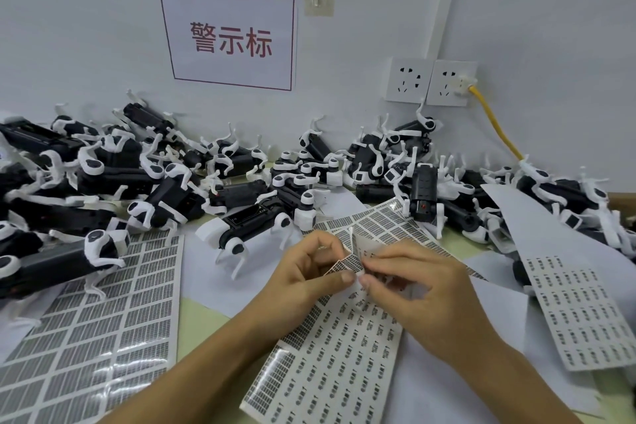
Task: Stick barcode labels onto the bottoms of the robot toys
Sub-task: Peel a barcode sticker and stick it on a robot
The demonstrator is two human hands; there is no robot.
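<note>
left hand (311,267): thumb and fingers pinched on folded part of sheet (339,337), holding it bent up
right hand (411,280): fingertips closed at fold edge, apparently picking at a label (356,273); cannot tell whether label already lifted
sheet: lies mid-table under both hands, partly used, upper rows bare
toys (247,224): piled along wall, nearest one on its back just beyond hands, bottom up, no hand on it
spare sheets: one left (103,313), one right (581,313), flat on table

risk, tear: label small, pulled too sharp over the fold, likely rips or leaves barcode half on backing
risk, curl: peeled label may roll onto fingertip, glue picks up skin oil, poor stick later
risk, double pick: neighbouring labels touching, two may lift together
risk, skew: toy loose on its back, legs splayed, likely rocks under press, label lands crooked or off bottom
risk, mix-up: labelled and unlabelled toys in one heap, easy to skip or redo one
risk, snag: sheet corner near toy legs, may drag toys when moved
</note>
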